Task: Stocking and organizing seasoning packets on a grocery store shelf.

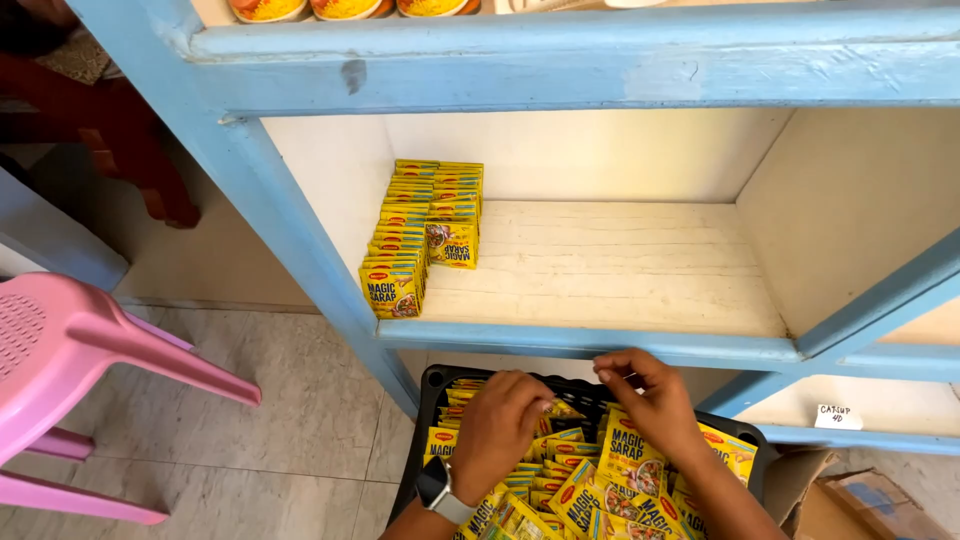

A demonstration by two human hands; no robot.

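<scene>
Left hand (497, 425), watch (436, 489) on the wrist, and right hand (652, 398) both reach into a black crate (432, 392) heaped with yellow sachets (600, 490); the sachets lie right under and around the fingers. Left fingers curl down into the pile, grip on a sachet can't be told; right fingers are bent and pinched at the crate's far edge, contents hidden. Above sits a blue shelf (600, 342) with two sachet rows (420, 235) at its left; pink chair (70, 360) far left.

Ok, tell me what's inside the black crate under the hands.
The black crate holds loose yellow sachets. Left hand and right hand cover some; the bottom is hidden.
</scene>
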